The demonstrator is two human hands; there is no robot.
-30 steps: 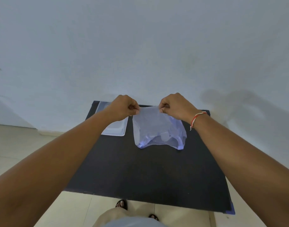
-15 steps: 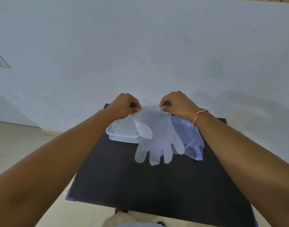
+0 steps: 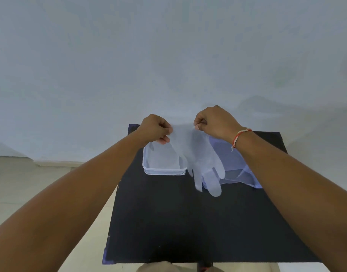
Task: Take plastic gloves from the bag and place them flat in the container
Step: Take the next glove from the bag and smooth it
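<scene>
A translucent plastic glove [image 3: 200,160] hangs by its cuff, fingers pointing down toward me. My left hand [image 3: 156,128] pinches the cuff's left corner and my right hand [image 3: 215,122] pinches the right corner. The glove hangs above the table between the clear rectangular container [image 3: 164,170] on the left and the clear plastic bag [image 3: 237,169] on the right, overlapping the container's right edge. The bag lies flat on the table, partly hidden by my right wrist.
Everything stands on a small black table [image 3: 188,222] set against a pale wall [image 3: 168,55]. Beige tiled floor [image 3: 41,183] shows to the left. My legs and feet show below the table's near edge.
One second ago both hands held the bag's mouth. The glove then came out and now hangs slightly more to the left, its fingers closer together.
</scene>
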